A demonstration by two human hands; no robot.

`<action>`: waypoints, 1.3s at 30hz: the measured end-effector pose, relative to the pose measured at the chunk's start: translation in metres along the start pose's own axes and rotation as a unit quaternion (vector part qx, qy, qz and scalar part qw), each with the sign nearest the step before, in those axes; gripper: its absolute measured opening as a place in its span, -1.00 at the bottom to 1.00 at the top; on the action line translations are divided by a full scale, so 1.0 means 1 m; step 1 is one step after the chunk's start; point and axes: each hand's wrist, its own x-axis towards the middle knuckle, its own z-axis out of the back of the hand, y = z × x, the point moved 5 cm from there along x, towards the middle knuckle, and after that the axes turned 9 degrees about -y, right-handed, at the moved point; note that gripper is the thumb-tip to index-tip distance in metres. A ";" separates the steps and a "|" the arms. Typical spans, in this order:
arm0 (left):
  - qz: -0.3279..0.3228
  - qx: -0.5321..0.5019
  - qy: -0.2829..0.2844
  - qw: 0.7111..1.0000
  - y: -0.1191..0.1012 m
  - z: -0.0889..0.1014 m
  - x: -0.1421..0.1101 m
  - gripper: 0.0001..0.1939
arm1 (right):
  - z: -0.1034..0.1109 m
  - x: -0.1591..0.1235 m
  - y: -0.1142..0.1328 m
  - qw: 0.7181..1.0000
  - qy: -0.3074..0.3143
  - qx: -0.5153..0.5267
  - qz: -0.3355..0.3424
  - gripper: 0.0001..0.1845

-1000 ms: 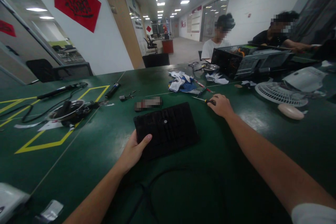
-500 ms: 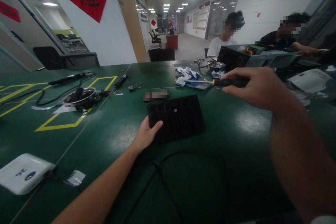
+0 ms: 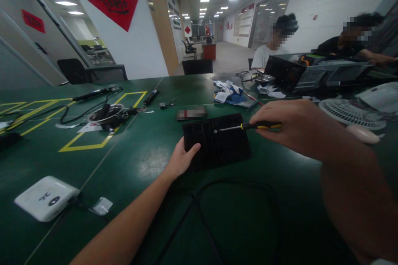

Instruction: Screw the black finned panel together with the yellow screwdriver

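Black panel (image 3: 231, 145): located at mid-view over the green table (image 3: 137, 219), its left edge held by the left hand.
Left hand (image 3: 180, 160): panel edge pinched, with the thumb laid on the upper face.
Right hand (image 3: 292, 126): fingers closed around the handle of the screwdriver (image 3: 264, 125).
Screwdriver tip: directed at the pale round spot (image 3: 215, 131); contact is probably close, though it cannot be confirmed in the dim view.
Risk: the tip could be skidded across the panel if pressed at so low an angle; the panel could be swivelled, being held at one side only.
Far side: a pixelated box (image 3: 191, 113) is placed just beyond the panel, with crumpled gloves (image 3: 228, 93) behind; leftward shifting could be hindered by the box.
Near side: a black cable (image 3: 194, 198) is looped, where a sleeve or wrist might be caught.
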 end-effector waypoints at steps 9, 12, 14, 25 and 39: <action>0.014 0.003 -0.007 1.000 -0.001 0.001 -0.001 -0.48 | -0.008 0.003 0.003 1.000 -0.005 -0.010 -0.029 -0.80; 0.019 -0.005 -0.004 1.000 0.000 0.000 0.000 -0.47 | -0.007 0.004 0.004 0.999 -0.018 -0.020 -0.037 -0.82; 0.017 -0.004 -0.006 1.000 0.000 0.000 0.000 -0.47 | -0.008 0.005 0.005 0.999 -0.019 -0.019 -0.037 -0.82; 0.019 0.000 -0.007 1.000 0.002 0.001 0.000 -0.46 | -0.016 0.008 0.007 0.998 0.003 -0.029 -0.058 -0.78; 0.025 0.001 -0.008 1.000 0.001 0.001 0.000 -0.45 | -0.016 0.007 0.011 0.996 0.017 -0.045 -0.077 -0.76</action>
